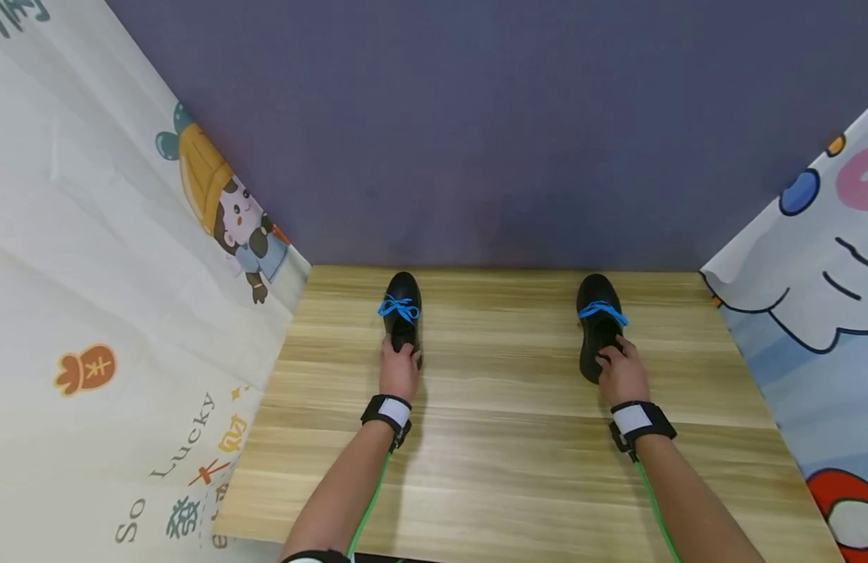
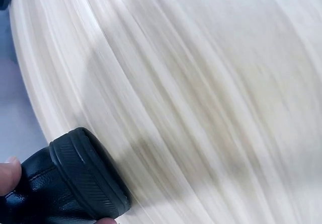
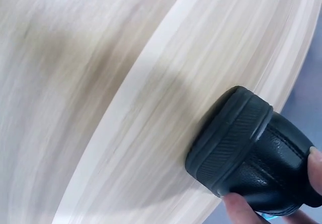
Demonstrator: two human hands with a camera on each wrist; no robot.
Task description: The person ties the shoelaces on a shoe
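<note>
Two black leather shoes with blue laces stand apart near the table's far edge, toes pointing away. My left hand (image 1: 399,369) grips the left shoe (image 1: 403,285) at its heel opening; its laces are tied in a bow. The right shoe (image 1: 594,289) has its heel end held by my right hand (image 1: 625,374), with fingers at the collar. Its blue lace (image 1: 603,310) lies across the front, the knot unclear. Ribbed rubber shows on the left heel (image 2: 90,173) in the left wrist view and on the right heel (image 3: 229,138) in the right wrist view.
Light wood-grain table (image 1: 497,407) lies under both shoes. A dark blue-grey surface (image 1: 504,125) borders its far edge. Printed white cloth (image 1: 68,234) hangs at the left, and a cartoon-patterned cloth (image 1: 814,281) at the right. Green cables (image 1: 373,500) run along both forearms.
</note>
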